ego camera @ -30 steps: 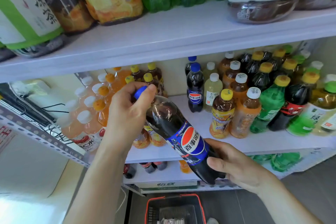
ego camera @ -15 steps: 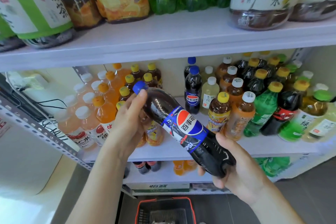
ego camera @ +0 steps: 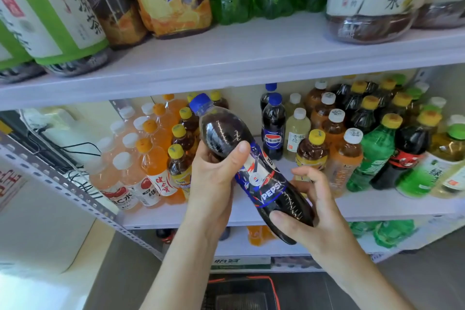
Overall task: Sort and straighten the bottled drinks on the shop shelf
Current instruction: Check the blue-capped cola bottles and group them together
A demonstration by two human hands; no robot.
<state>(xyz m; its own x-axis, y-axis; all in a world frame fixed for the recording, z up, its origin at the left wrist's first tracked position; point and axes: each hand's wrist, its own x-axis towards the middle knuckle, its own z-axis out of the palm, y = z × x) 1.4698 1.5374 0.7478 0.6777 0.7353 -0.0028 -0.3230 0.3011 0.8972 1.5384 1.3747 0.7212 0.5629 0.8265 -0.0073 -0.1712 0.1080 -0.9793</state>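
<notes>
Pepsi bottle (ego camera: 261,184) held aslant in both hands, in front of the middle shelf (ego camera: 377,206).
The left hand (ego camera: 214,176) wraps the bottle's dark upper body. The right hand (ego camera: 314,214) grips its base, thumb on the front and fingers curled behind. Its blue cap points up-left and its label reads "PEPSI". Just behind, an upright cola bottle (ego camera: 273,131) on the shelf reads "百事可乐".

A shop: white shelves (ego camera: 251,58) crowded with bottled drinks (ego camera: 372,153), seemingly a basket (ego camera: 274,292) below.
</notes>
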